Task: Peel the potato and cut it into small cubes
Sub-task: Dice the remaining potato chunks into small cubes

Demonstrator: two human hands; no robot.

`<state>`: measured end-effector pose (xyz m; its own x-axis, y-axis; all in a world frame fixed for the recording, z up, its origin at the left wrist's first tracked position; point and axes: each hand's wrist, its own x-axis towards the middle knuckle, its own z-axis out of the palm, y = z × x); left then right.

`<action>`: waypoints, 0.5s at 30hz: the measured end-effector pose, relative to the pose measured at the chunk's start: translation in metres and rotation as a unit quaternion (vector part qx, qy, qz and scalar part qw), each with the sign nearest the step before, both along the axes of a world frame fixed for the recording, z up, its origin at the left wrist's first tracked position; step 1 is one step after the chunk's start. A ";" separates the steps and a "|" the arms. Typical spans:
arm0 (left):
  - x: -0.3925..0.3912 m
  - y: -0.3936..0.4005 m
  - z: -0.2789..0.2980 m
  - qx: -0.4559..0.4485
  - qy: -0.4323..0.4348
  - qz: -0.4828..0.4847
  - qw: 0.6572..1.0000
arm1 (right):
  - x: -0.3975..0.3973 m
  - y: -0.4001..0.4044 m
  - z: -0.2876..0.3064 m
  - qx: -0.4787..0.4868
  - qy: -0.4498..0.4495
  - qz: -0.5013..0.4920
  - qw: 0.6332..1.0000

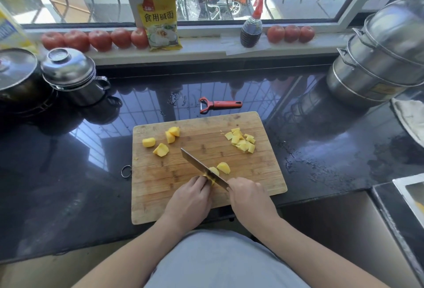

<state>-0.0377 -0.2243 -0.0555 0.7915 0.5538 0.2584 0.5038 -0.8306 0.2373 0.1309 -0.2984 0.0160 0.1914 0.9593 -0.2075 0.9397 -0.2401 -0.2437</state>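
In the head view, a wooden cutting board (202, 168) lies at the centre of the frame on a dark, glossy table (68, 173). Low on the board, the left hand (189, 200) curls its fingers over a small potato piece (212, 180), pinning it down. The right hand (249, 196) is wrapped around the handle of a knife (202, 168), whose blade slants up and to the left across the held piece. Just beside the blade on its right lie two more potato chunks (220, 168). Four larger peeled chunks (161, 142) sit spread out in the upper left part of the board, and a pile of small cut pieces (242, 142) lies in its upper right part.

Just above the board, a red peeler (218, 104) rests on the table. A lidded steel pot (73, 76) stands at the left of the frame, and a tall steel steamer (380, 58) at the right. Along the windowsill at the top runs a row of tomatoes (96, 39), with a yellow packet (161, 21) and a dark sauce bottle (251, 28) among them.
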 end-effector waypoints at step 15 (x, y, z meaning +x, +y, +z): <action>0.002 0.004 0.007 0.001 -0.011 -0.005 1.000 | 0.005 -0.010 0.004 0.008 -0.012 0.016 1.000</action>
<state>-0.0362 -0.2206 -0.0486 0.7915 0.5453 0.2759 0.4900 -0.8361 0.2465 0.1358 -0.3086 0.0202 0.1643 0.9684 -0.1877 0.9525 -0.2052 -0.2249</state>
